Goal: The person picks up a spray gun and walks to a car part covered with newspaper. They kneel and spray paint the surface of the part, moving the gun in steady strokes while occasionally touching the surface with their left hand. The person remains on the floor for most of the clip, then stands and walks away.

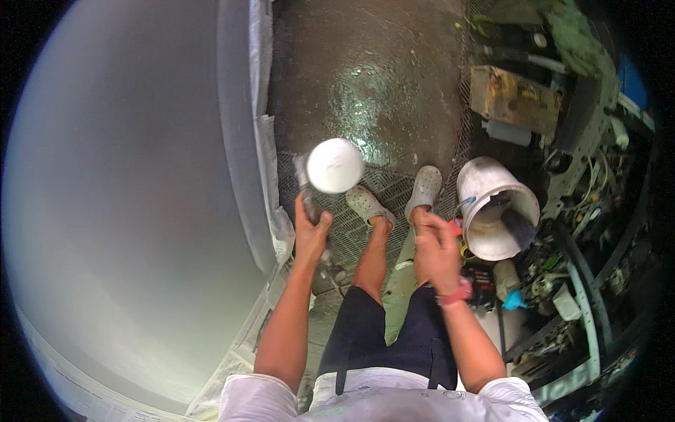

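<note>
In my left hand [311, 232] is a spray gun [307, 191], its grip wrapped by my closed fingers. A round white cup [336, 166] tops the gun and hides part of it. The gun is beside the right edge of a large smooth grey panel [140, 197], apart from its surface. My right hand [437, 253], with a red band on the wrist, hangs in front of my right leg, near a white bucket. Motion blurs its fingers, so whether it holds anything is unclear.
The white bucket [485, 183] lies tilted on the right, something dark inside it. Beyond stands a worn box [513, 98]. Metal parts and clutter [583, 281] fill the right side. White masking sheet [266, 141] edges the panel. The floor [365, 77] looks wet, with patterned matting [337, 232] underfoot.
</note>
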Available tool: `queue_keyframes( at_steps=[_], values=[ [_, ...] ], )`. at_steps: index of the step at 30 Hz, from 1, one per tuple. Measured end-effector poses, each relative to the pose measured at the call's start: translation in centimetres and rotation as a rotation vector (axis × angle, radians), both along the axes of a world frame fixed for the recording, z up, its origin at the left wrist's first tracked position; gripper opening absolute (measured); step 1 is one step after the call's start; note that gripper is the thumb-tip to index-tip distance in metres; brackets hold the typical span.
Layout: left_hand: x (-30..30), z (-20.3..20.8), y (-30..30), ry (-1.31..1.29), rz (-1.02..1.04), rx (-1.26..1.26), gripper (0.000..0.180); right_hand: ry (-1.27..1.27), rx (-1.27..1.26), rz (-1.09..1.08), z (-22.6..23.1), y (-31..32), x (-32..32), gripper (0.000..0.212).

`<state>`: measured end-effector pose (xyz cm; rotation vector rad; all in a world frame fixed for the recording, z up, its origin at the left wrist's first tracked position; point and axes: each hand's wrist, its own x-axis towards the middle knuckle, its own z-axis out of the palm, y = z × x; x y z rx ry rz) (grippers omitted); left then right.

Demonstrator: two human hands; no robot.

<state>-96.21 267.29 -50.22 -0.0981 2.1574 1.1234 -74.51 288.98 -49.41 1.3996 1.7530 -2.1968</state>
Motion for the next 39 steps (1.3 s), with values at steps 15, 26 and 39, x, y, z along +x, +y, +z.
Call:
queue_keyframes(
  at_steps=[15, 26, 39],
  values=[
    [-4.0, 4.7, 11.1, -0.057, 0.192, 0.691, 0.115, 0.326, 0.169, 0.204, 3.5, 0.5, -24.4, 0.043],
    [-1.7, 1.6, 2.9, 0.301, 0.128, 0.187, 0.094, 0.513, 0.154, 0.447, -1.1, -4.8, -29.2, 0.043],
    [-15.3, -15.9, -5.0, 0.904, -0.523, -0.621, 0.059, 0.481, -0.223, 0.636, -9.8, -3.3, -31.4, 0.058]
  ],
)
